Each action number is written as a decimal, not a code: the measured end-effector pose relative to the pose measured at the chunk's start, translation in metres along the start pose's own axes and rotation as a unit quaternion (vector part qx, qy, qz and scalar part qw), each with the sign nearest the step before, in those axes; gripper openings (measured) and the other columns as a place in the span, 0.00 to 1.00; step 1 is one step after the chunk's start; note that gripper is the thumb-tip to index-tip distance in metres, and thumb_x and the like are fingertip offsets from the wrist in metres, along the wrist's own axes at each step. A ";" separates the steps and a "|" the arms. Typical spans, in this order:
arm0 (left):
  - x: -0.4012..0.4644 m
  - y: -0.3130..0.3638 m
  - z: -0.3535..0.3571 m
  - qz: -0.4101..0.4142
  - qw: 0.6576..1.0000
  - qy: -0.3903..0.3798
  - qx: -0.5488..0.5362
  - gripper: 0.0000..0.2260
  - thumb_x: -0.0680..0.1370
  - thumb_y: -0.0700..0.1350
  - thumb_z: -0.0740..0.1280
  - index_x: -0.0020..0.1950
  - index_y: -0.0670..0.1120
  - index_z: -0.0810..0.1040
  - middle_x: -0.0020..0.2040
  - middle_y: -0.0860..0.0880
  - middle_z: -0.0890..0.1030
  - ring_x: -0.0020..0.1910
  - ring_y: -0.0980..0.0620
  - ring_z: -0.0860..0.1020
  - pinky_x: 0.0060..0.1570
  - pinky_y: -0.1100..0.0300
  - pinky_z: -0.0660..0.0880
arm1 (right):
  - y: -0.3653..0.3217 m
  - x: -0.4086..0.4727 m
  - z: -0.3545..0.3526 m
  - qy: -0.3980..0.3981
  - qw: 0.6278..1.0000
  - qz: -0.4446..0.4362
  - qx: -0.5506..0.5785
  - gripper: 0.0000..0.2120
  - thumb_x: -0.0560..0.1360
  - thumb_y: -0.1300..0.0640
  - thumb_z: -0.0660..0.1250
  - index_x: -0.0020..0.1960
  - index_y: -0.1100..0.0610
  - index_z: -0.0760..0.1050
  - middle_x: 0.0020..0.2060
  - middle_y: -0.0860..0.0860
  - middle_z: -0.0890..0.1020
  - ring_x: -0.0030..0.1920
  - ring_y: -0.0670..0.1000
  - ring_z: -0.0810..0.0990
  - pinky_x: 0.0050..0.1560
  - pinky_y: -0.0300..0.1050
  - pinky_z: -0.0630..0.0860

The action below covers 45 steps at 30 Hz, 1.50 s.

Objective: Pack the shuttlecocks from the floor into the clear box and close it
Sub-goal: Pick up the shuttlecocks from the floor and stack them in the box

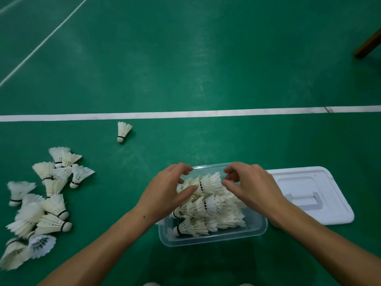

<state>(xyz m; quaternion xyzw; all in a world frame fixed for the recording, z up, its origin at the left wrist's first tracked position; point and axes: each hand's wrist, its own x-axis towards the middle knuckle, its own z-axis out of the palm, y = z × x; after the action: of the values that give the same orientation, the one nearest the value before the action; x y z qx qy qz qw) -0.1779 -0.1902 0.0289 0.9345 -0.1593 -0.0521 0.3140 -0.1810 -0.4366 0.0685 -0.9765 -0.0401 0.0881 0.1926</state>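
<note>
Clear box (212,237) sits on the green floor (185,69), open, well filled with white shuttlecocks lying on their sides in nested rows. Both hands are over the box's far half. Left hand (167,190) comes in from the box's left side, fingers (186,191) curled and spread, thumb tip touching the top shuttlecock (210,183); not closed around it. Right hand (250,185) comes in from the box's right, fingers (231,185) also loosely curled and apart, tips at the feather end of that same shuttlecock. Cannot tell if either hand really grips it; both look open, cupping it from two sides. The top shuttlecock lies cork toward the box's left, black band showing, resting on the rows below.

Lid (309,195) lies flat on the floor just right of the box, white, handle recess up, its near-left corner hidden behind the right forearm.

Pile (39,205) of loose shuttlecocks on the floor well left of the box, jumbled, corks pointing various ways. One lone shuttlecock (123,131) stands apart, beyond the box to its far left, just short of the white line (206,113) that runs across the floor behind the box.

Brown wooden leg (369,43) far beyond the box, to its right.
</note>
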 end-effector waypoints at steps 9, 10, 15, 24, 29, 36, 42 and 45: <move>-0.040 -0.025 -0.076 -0.080 0.976 0.166 -0.113 0.20 0.77 0.58 0.75 0.64 0.52 0.77 0.52 0.57 0.83 0.47 0.61 0.83 0.46 0.57 0.83 | -0.108 0.024 -0.014 -0.057 0.983 -0.173 -0.004 0.20 0.78 0.35 0.68 0.64 0.44 0.72 0.49 0.38 0.86 0.50 0.42 0.84 0.55 0.53 0.83; -0.047 -0.038 -0.079 -0.095 0.973 0.176 -0.117 0.19 0.77 0.57 0.75 0.64 0.53 0.77 0.52 0.57 0.83 0.46 0.60 0.83 0.46 0.57 0.82 | -0.120 0.032 -0.008 -0.064 0.981 -0.184 -0.010 0.20 0.78 0.35 0.68 0.64 0.44 0.71 0.49 0.38 0.86 0.50 0.43 0.84 0.55 0.52 0.82; -0.077 -0.118 -0.097 -0.185 0.954 0.205 -0.115 0.19 0.76 0.56 0.77 0.63 0.54 0.77 0.51 0.58 0.83 0.46 0.62 0.83 0.47 0.56 0.82 | -0.176 0.085 0.035 -0.089 0.972 -0.217 -0.005 0.20 0.78 0.37 0.69 0.64 0.45 0.71 0.47 0.38 0.86 0.48 0.44 0.84 0.52 0.52 0.82; -0.093 -0.262 -0.154 -0.336 0.914 0.223 -0.037 0.20 0.76 0.48 0.78 0.64 0.49 0.77 0.51 0.53 0.84 0.45 0.57 0.83 0.49 0.55 0.83 | -0.240 0.178 0.134 -0.105 0.973 -0.196 0.055 0.16 0.78 0.43 0.72 0.61 0.48 0.74 0.47 0.41 0.87 0.52 0.50 0.84 0.51 0.53 0.81; -0.078 -0.312 -0.156 -0.397 0.881 0.257 0.006 0.26 0.73 0.44 0.80 0.68 0.46 0.75 0.58 0.45 0.83 0.51 0.49 0.82 0.53 0.52 0.81 | -0.280 0.204 0.188 -0.141 0.965 -0.199 0.092 0.17 0.79 0.46 0.71 0.63 0.50 0.73 0.51 0.45 0.86 0.55 0.53 0.83 0.54 0.53 0.79; -0.066 -0.336 -0.145 -0.402 0.882 0.240 0.043 0.31 0.70 0.45 0.82 0.69 0.49 0.74 0.55 0.48 0.83 0.51 0.49 0.81 0.52 0.48 0.81 | -0.339 0.203 0.251 -0.163 0.952 -0.239 0.100 0.24 0.78 0.52 0.74 0.70 0.54 0.69 0.63 0.53 0.81 0.65 0.58 0.76 0.62 0.55 0.76; -0.062 -0.336 -0.137 -0.355 0.916 0.184 0.043 0.28 0.73 0.41 0.80 0.70 0.50 0.74 0.43 0.55 0.81 0.41 0.61 0.79 0.39 0.67 0.72 | -0.345 0.204 0.271 -0.143 0.958 -0.240 0.071 0.19 0.80 0.61 0.69 0.67 0.53 0.68 0.50 0.54 0.84 0.52 0.60 0.83 0.51 0.59 0.81; -0.058 -0.336 -0.134 -0.348 0.915 0.198 0.042 0.24 0.74 0.42 0.80 0.67 0.50 0.77 0.42 0.55 0.82 0.41 0.63 0.80 0.40 0.69 0.73 | -0.335 0.205 0.266 -0.140 0.956 -0.243 0.086 0.20 0.81 0.59 0.69 0.69 0.51 0.67 0.52 0.51 0.85 0.51 0.58 0.84 0.50 0.55 0.81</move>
<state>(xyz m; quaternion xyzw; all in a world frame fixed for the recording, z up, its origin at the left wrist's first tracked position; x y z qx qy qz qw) -0.1172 0.1578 -0.0675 0.9344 0.2397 0.0349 0.2611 -0.0446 -0.0062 -0.0770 -0.8948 -0.2951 0.1777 0.2840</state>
